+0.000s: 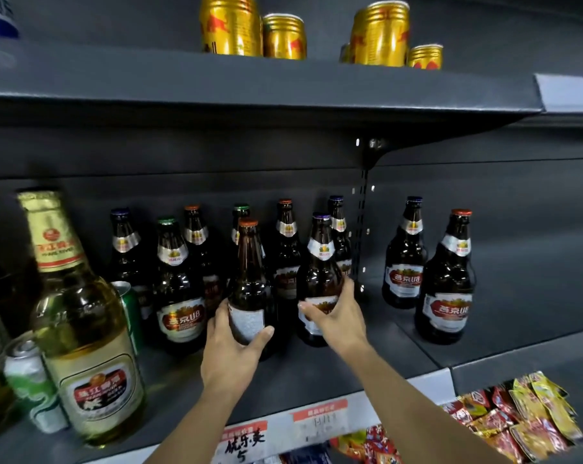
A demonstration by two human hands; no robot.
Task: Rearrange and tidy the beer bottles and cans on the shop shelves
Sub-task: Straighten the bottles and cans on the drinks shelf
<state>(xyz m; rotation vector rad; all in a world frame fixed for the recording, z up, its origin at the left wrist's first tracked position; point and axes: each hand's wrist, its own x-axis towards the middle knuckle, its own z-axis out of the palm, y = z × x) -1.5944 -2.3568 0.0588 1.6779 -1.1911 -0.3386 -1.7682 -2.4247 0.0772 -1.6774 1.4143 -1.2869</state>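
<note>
Left hand [231, 343] grips orange-capped bottle [250, 289]; right hand [337, 313] seemingly clasps purple-capped bottle [320, 272].

Single head view, worn camera, facing dark shop shelf [283, 373] head-on, angled slightly down. Close: shelf within arm's reach, both forearms entering from bottom edge. Wide-angle lens bends shelf edges. Shelf above seen from below; shelf beneath barely glimpsed, probably snack packets.
</note>
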